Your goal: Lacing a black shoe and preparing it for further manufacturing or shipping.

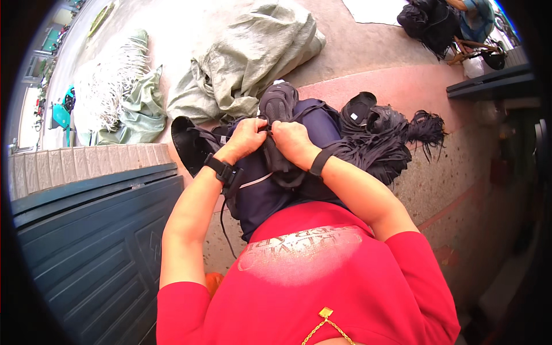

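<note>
While both hands meet over the lap, the left hand [246, 138] and right hand [292, 140] each pinch a thin dark lace [268, 131] between closed fingers, grip tight on it. The lace belongs to a black shoe [278, 103] resting sole-up on the dark blue trousers [270, 195], just beyond the knuckles. A bundle of black laces [397, 141] lies to the right, touching the lap. A grey-green sack [253, 57] lies on the ground beyond. Both wrists wear black bands.
</note>
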`<state>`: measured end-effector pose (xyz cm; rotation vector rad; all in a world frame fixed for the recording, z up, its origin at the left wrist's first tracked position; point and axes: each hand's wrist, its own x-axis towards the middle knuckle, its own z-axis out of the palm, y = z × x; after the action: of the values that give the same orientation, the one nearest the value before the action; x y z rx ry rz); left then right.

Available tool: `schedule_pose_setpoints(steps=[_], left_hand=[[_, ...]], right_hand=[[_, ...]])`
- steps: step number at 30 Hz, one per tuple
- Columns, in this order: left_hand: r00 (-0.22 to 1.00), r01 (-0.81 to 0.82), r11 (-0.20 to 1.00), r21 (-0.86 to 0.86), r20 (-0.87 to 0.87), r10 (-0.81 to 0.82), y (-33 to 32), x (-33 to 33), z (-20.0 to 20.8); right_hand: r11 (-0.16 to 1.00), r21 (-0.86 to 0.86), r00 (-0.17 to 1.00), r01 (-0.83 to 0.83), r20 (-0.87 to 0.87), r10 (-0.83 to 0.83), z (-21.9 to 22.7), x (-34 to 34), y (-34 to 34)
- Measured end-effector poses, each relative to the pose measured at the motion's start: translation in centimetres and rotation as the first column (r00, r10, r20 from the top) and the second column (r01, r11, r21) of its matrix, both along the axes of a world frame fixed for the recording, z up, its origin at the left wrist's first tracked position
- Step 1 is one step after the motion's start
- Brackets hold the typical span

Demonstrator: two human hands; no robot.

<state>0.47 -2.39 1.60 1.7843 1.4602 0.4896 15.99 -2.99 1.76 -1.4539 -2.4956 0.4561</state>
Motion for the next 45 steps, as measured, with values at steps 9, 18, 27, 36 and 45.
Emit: schedule_pose_setpoints(steps=[9, 18, 27, 36, 45], left_hand=[[0.995, -0.072, 0.983, 0.170, -0.053, 0.082, -1.2, 0.7, -0.3], [0.964, 0.098, 0.808, 0.581, -0.258, 0.068, -3.1, 5.3, 4.9], [0.935, 0.093, 0.930, 0.356, 0.290, -0.204, -4.2, 7.8, 11.5], [0.692, -0.447, 0.872, -0.201, 0.539, 0.480, -2.6, 4.7, 8.8], [0.856, -0.427, 0.900, 0.091, 0.362, 0.370, -3.0, 5.4, 8.7]], right_hand=[[0.975, 0.166, 0.989, -0.149, 0.013, 0.149, 0.8, 0.5, 0.2], [0.843, -0.442, 0.769, -0.306, -0.637, -0.055, 4.2, 6.9, 1.8], [0.344, -0.845, 0.273, -0.409, -0.473, -0.838, 3.6, 9.9, 4.3], [0.742, -0.612, 0.374, -0.274, -0.779, -0.504, 5.2, 4.2, 2.2], [0.807, -0.533, 0.332, -0.253, -0.832, -0.445, 6.7, 3.4, 1.5]])
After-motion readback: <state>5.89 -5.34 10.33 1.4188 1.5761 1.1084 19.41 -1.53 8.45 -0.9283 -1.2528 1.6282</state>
